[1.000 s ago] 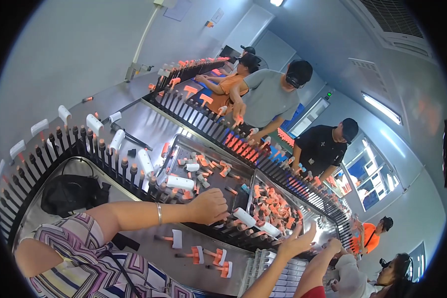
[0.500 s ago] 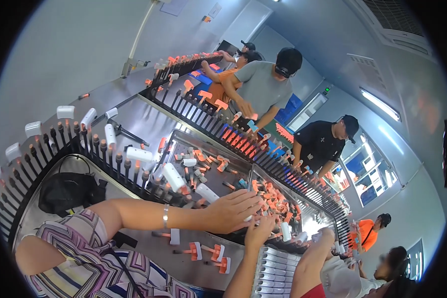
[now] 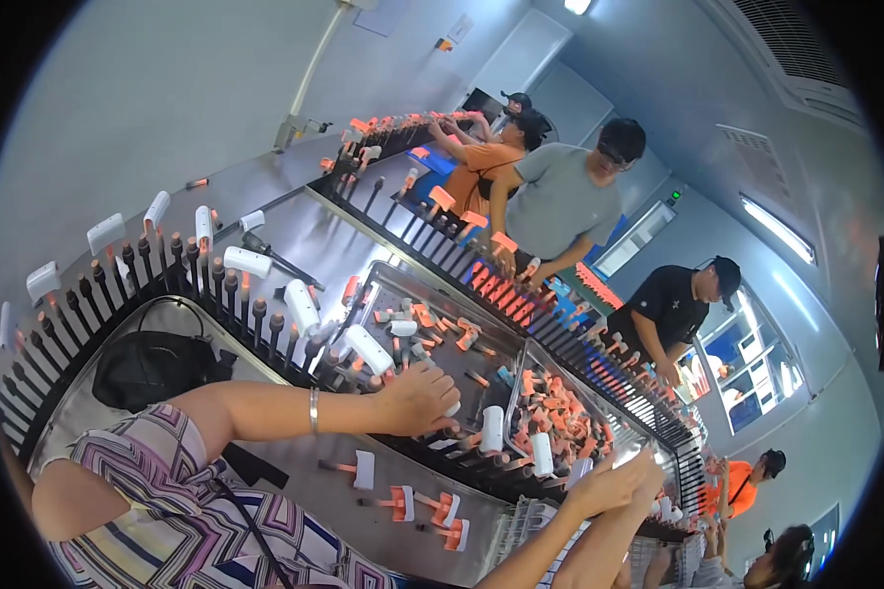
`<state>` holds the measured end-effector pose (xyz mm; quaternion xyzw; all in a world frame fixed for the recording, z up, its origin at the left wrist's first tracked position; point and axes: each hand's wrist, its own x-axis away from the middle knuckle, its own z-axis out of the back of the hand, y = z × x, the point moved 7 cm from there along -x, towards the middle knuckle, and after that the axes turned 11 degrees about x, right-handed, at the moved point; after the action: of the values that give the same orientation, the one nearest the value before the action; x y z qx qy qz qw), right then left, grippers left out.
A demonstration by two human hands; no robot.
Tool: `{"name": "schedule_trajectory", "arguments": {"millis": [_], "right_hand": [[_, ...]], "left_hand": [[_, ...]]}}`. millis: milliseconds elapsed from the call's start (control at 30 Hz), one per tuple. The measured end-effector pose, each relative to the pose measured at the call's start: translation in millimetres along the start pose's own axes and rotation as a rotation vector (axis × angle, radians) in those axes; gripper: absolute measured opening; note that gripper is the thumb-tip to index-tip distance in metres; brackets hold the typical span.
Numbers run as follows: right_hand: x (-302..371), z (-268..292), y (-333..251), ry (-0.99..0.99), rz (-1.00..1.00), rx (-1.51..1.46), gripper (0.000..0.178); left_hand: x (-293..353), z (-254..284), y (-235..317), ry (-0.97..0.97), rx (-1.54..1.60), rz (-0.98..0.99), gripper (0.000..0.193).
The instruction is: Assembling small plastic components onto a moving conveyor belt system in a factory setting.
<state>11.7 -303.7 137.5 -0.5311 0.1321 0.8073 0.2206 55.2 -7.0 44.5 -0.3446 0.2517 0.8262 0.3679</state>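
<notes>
By the curved black-pegged rack [image 3: 232,304], we cannot tell what our curled left hand [image 3: 414,401] or right hand [image 3: 595,489] grips. Lift clear.

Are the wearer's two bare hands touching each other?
No: the left hand and right hand are apart, with white curved plastic pieces between them.

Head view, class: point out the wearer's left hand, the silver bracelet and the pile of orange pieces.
Left hand [image 3: 417,401]: head view, back of the hand.
Silver bracelet [image 3: 314,410]: head view, middle of its band.
Orange pile [image 3: 560,415]: head view, its middle.
</notes>
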Motion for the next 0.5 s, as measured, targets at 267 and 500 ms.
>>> {"name": "schedule_trajectory", "arguments": {"millis": [267,500], "right_hand": [[70.5,-70.9,-19.3,-0.509,0.129,0.012,0.054],[101.3,-44.2,-66.8,-0.42,0.252,-0.198,0.058]], "left_hand": [[-23.4,30.6,52.4,0.069,0.129,-0.196,0.059],[-54.2,-49.1,60.0,0.061,0.291,-0.301,0.043]]}}
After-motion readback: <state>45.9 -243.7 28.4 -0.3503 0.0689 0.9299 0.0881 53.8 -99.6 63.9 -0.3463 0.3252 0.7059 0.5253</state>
